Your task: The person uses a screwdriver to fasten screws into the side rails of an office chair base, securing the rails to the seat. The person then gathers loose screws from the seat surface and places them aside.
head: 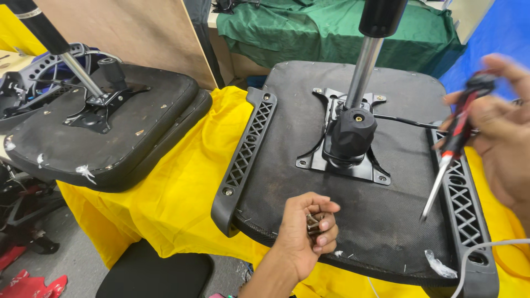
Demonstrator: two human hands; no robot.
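Observation:
An upturned black office chair seat lies on a yellow cloth, its metal mounting plate, round black knob and gas column pointing up. My left hand rests at the seat's near edge, fingers curled around small metal screws. My right hand, blurred, holds a red and black screwdriver with its shaft pointing down over the seat's right side, just above the surface. Black lattice armrest brackets run along the left side and the right side.
A second upturned black seat with its own mechanism and column lies at the left. Behind are a wooden board, a green cloth and blue sheeting. A black round cushion and red parts sit on the floor.

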